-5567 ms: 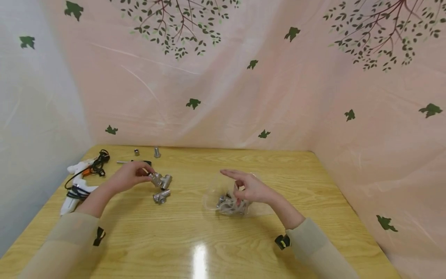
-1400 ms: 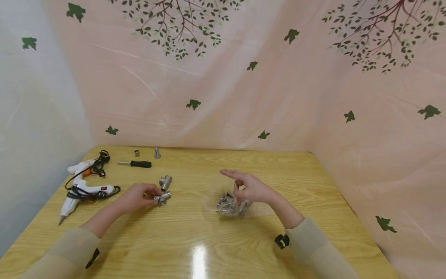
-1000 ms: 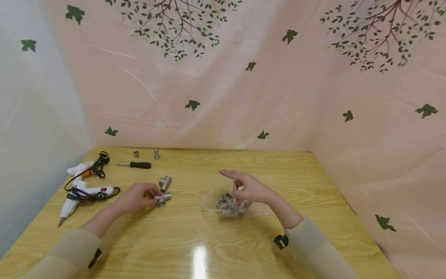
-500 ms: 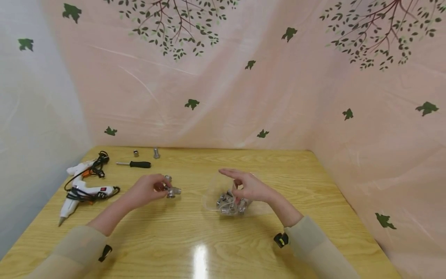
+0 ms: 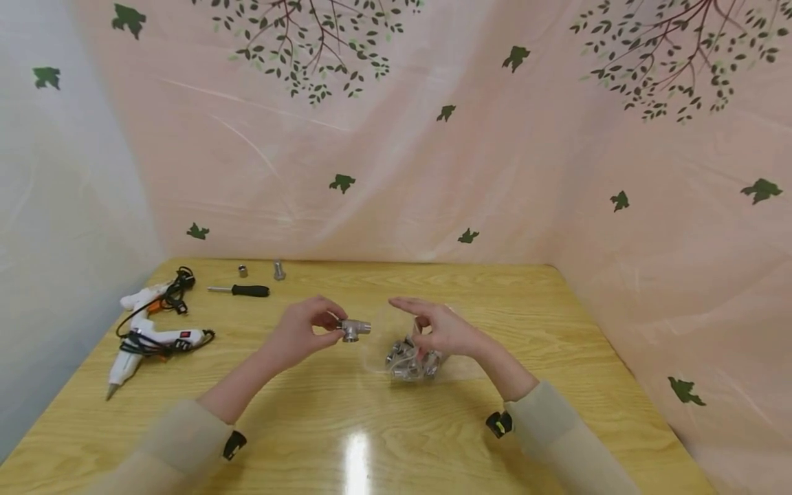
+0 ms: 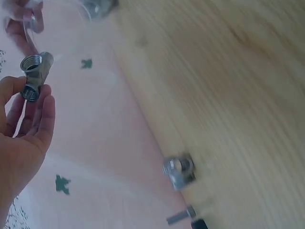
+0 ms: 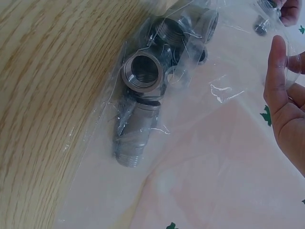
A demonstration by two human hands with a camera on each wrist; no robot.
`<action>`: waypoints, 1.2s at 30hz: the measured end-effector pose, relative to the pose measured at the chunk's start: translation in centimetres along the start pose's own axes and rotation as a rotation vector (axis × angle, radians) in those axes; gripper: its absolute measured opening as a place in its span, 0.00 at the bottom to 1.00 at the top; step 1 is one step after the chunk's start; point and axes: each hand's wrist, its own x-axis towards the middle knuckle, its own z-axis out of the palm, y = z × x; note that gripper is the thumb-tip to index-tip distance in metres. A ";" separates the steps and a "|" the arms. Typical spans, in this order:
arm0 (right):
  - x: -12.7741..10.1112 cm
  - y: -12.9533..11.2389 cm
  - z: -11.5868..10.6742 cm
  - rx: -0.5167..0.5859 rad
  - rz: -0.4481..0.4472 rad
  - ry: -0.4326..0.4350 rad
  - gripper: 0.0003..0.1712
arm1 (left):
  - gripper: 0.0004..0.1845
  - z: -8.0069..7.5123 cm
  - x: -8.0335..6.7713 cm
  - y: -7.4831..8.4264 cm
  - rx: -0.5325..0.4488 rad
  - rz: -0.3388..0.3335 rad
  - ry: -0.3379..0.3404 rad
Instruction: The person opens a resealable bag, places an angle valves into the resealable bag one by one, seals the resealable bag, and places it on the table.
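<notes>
My left hand [image 5: 300, 335] pinches a metal pipe tee [image 5: 351, 328] between thumb and fingers, lifted off the table beside the bag. Its threaded openings show in the left wrist view, where the same tee [image 6: 35, 71] sits at the fingertips. My right hand [image 5: 450, 335] pinches the rim of a clear plastic bag [image 5: 377, 361], index finger and thumb curled in, other fingers extended. Several metal fittings [image 5: 405, 361] lie inside the bag; the right wrist view shows a threaded tee [image 7: 142, 71] through the plastic. Another fitting [image 6: 180, 171] lies on the table, hidden behind my left hand in the head view.
Two white glue guns with black cords lie at the left, the nearer glue gun [image 5: 161, 338] pointing forward-left. A black-handled screwdriver [image 5: 249, 291], a small nut [image 5: 243, 271] and a bolt [image 5: 279, 270] lie at the back left. Fabric [image 5: 396, 172] hangs behind the table.
My left hand has picked up the front tee and carried it right, to the bag. The tee it held 5.6 seconds ago is no longer at the left. The right hand stays put.
</notes>
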 end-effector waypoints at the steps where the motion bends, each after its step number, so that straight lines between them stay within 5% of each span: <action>1: 0.0 0.0 0.0 0.002 0.002 -0.001 0.43 | 0.11 0.5 0.1 0.3 -0.015 -0.006 0.009; 11: 0.0 -0.3 0.1 -0.021 -0.014 0.001 0.41 | 0.07 4.5 1.1 1.6 -0.110 0.019 -0.012; 21: 0.0 -0.3 0.2 -0.016 -0.023 0.006 0.41 | 0.03 6.1 1.5 0.9 -0.112 -0.046 -0.158; 26: -0.1 -0.2 0.0 -0.024 -0.038 0.005 0.41 | 0.04 5.0 1.3 0.5 -0.085 -0.058 -0.150; 36: -0.3 0.1 -0.2 -0.019 -0.036 -0.003 0.40 | 0.11 -0.3 1.2 -1.1 -0.005 -0.094 -0.094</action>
